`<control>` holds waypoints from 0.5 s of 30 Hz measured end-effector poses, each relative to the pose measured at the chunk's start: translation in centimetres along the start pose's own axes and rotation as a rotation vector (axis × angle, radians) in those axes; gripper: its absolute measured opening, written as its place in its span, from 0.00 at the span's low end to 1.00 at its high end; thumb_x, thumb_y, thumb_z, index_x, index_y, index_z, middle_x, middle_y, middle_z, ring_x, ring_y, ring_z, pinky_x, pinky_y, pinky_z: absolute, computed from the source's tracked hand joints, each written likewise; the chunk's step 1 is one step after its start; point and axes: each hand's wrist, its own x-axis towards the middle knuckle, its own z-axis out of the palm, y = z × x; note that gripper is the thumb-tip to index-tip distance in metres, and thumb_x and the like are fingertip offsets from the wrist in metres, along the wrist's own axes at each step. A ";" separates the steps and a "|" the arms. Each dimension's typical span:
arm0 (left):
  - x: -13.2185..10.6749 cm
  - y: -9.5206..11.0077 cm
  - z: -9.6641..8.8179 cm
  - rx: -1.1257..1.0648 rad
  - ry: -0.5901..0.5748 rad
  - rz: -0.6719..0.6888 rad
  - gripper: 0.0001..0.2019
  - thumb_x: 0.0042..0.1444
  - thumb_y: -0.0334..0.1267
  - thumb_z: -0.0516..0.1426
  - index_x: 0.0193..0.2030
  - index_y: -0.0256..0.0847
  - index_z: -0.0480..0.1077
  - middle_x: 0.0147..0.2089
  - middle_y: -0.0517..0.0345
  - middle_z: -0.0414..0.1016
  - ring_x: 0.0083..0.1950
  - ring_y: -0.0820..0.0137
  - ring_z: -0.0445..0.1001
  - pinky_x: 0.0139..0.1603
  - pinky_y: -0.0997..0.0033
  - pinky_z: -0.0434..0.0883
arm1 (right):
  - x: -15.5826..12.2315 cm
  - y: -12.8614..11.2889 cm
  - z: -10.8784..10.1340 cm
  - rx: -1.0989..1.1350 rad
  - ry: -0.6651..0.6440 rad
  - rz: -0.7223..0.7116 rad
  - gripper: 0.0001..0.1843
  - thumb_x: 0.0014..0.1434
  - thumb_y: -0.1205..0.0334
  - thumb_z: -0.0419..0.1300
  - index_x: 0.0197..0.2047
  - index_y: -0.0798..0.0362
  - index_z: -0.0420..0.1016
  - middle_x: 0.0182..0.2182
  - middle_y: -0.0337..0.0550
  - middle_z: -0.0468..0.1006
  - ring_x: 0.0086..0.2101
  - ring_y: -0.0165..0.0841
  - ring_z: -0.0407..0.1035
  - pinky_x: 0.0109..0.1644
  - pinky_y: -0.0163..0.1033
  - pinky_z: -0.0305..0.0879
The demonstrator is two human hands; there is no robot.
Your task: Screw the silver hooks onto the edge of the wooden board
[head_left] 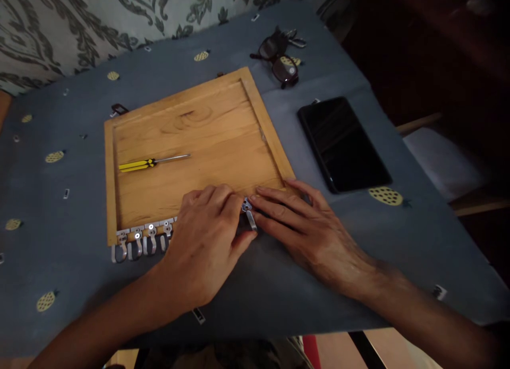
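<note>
A wooden board with a raised frame (191,119) lies on the table, with several metal hooks (151,241) fixed in a row along its near edge. My left hand (207,241) is bent over that edge, thumb and fingers closed about a metal hook (250,217) near the board's right corner. It hides the middle of the row. My right hand (314,236) rests over the near right corner, fingers stretched out, the fingertips at the plate of the same hook. A yellow and black screwdriver (153,163) lies on the board, its tip to the right.
A black phone (345,143) lies right of the board. Dark-framed glasses (279,60) and keys (295,39) lie behind it. The table has a blue cloth (79,284) with a yellow pattern. A patterned curtain (99,18) borders the far side, and an open shelf stands at right.
</note>
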 end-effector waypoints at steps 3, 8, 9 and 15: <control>0.0 0.0 0.0 0.003 0.007 0.007 0.12 0.59 0.38 0.63 0.48 0.36 0.71 0.47 0.51 0.75 0.48 0.56 0.73 0.50 0.46 0.73 | 0.0 0.0 0.0 -0.009 -0.003 -0.003 0.16 0.70 0.71 0.51 0.54 0.52 0.76 0.58 0.48 0.78 0.61 0.43 0.68 0.65 0.64 0.62; 0.0 0.0 0.0 0.014 0.008 0.010 0.11 0.59 0.38 0.62 0.47 0.36 0.72 0.47 0.51 0.75 0.49 0.55 0.73 0.49 0.46 0.73 | -0.1 -0.1 0.0 -0.027 0.005 0.014 0.16 0.70 0.71 0.52 0.53 0.51 0.77 0.58 0.46 0.79 0.60 0.43 0.69 0.65 0.62 0.62; 0.0 0.0 0.0 0.016 0.011 0.011 0.11 0.60 0.38 0.62 0.47 0.37 0.71 0.48 0.51 0.75 0.49 0.55 0.73 0.50 0.46 0.73 | -0.1 -0.2 0.0 -0.034 0.012 0.015 0.15 0.70 0.70 0.52 0.53 0.51 0.77 0.57 0.45 0.79 0.60 0.43 0.69 0.65 0.62 0.62; -0.6 -0.2 -0.5 -0.012 -0.007 0.032 0.14 0.60 0.37 0.61 0.51 0.37 0.69 0.49 0.50 0.74 0.50 0.56 0.72 0.51 0.48 0.73 | 0.2 -0.3 -0.2 -0.074 0.031 0.019 0.14 0.70 0.69 0.52 0.51 0.51 0.78 0.55 0.43 0.81 0.56 0.43 0.70 0.64 0.59 0.63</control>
